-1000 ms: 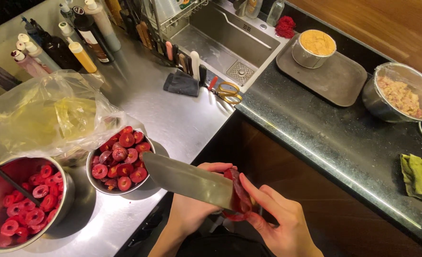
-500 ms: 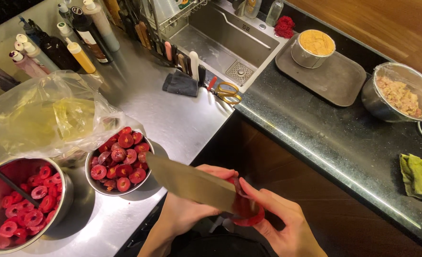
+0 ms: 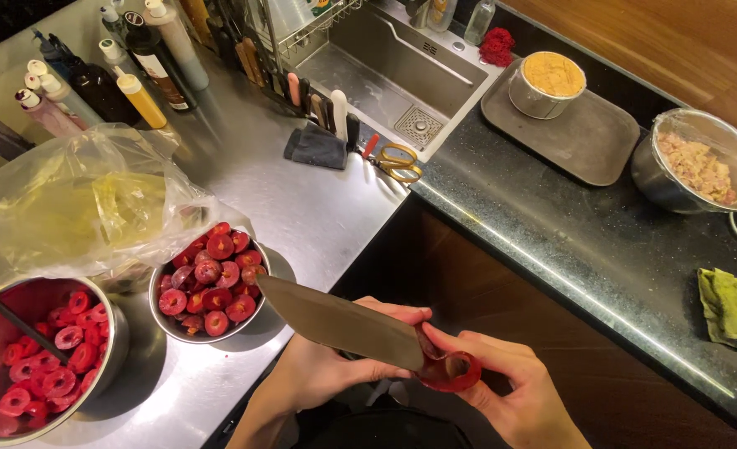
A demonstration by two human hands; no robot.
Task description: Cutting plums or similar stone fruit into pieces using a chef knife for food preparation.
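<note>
Red fruit (image 3: pixel 450 371) and knife (image 3: pixel 339 323) in both hands.

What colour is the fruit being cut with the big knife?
Dark red fruit, seen in the head view.

The left hand (image 3: pixel 327 370) is gripping a broad knife (image 3: pixel 335 320), its blade pressing into a red fruit (image 3: pixel 447 370) that the right hand (image 3: pixel 510 382) is pinching, just off the steel surface (image 3: pixel 302 208) beside a bowl of pitted red fruit (image 3: pixel 209 283).
</note>
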